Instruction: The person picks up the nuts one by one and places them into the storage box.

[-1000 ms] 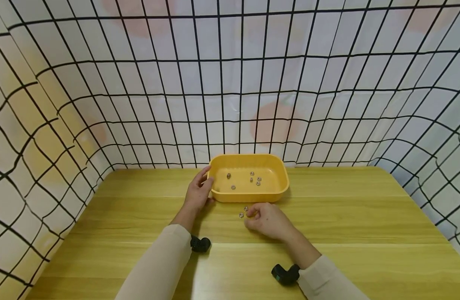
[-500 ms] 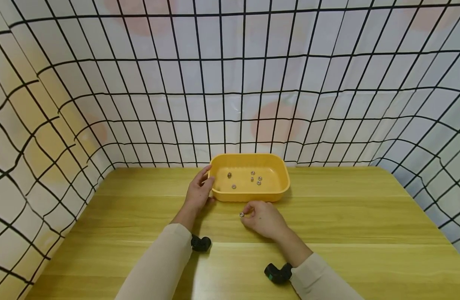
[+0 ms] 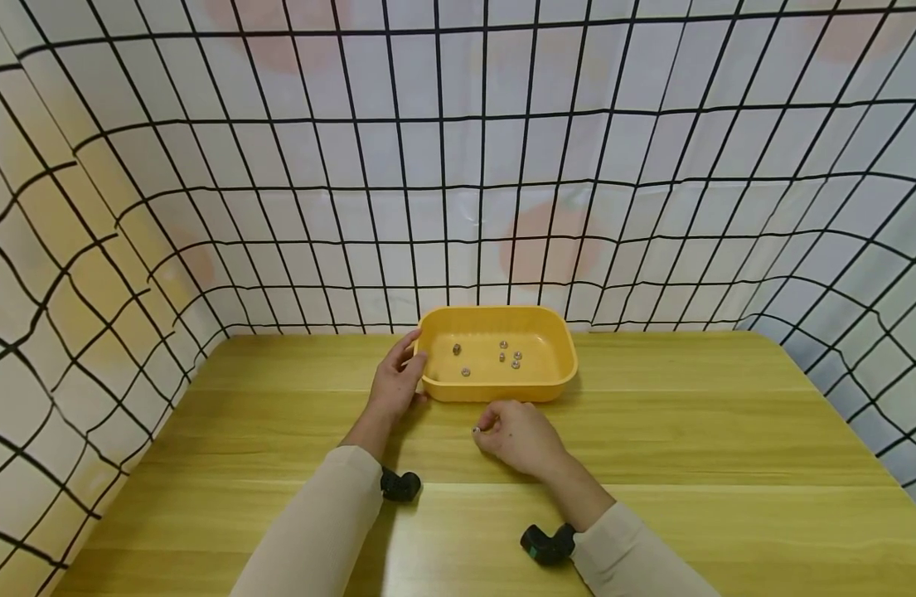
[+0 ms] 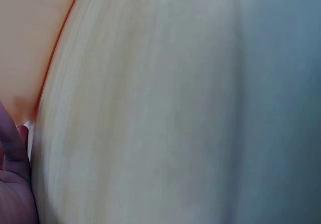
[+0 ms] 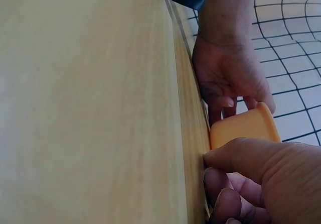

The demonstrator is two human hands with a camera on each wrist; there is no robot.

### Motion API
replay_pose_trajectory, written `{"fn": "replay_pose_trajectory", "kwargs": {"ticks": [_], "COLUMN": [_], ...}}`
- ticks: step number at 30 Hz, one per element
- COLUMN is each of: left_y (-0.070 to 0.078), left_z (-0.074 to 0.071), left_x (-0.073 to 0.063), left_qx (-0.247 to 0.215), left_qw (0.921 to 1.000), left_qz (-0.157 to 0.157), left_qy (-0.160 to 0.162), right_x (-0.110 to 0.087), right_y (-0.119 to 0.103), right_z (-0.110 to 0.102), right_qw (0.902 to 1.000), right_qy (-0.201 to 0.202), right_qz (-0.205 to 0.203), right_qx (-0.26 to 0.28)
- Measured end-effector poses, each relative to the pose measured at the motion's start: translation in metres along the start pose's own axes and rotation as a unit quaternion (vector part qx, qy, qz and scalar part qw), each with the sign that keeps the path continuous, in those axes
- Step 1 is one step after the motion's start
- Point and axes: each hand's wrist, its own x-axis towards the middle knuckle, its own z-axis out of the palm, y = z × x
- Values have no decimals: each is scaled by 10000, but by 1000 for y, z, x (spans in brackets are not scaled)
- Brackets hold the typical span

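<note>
A yellow plastic tray (image 3: pixel 499 394) stands on the table with several small metal nuts (image 3: pixel 517 356) inside. My left hand (image 3: pixel 394 385) holds the tray's left end, its thumb at the rim and its fingers along the outer wall. In front of the tray, my right hand (image 3: pixel 525 438) pinches a small metal nut (image 3: pixel 476 430) between thumb and index finger, low over the table. The right wrist view shows the right hand's thumb and curled fingers near the tabletop, with the nut hidden there. Only part of the left hand (image 4: pixel 15 184) shows in the left wrist view.
The wooden table (image 3: pixel 689 431) reaches out on both sides of the tray. Black netting (image 3: pixel 502 186) over a pale sheet encloses the back and sides, close behind the tray. Black wrist devices (image 3: pixel 549 545) sit on both wrists.
My right hand has shifted slightly left and closed its fingertips on a nut. Of two loose nuts seen on the table earlier, only the one at the fingertips shows now. My left hand stays put.
</note>
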Motion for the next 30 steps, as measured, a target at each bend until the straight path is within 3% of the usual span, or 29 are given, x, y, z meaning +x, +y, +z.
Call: {"fn": "replay_pose_trajectory", "kwargs": {"ticks": [15,30], "left_y": [2,0], "left_z": [-2,-1], "left_x": [0,1], "left_qx": [-68,-76], "left_qw": [9999,9999], "left_qz": [-39,-81], "left_qy": [-100,-55], "right_x": [-1,-2], "right_y": [-3,-4], "right_z": [-1,-2], "right_qw": [10000,9994], "right_qy": [-84,-192], "right_qz": [-6,-290], "right_qx": [-10,-82]}}
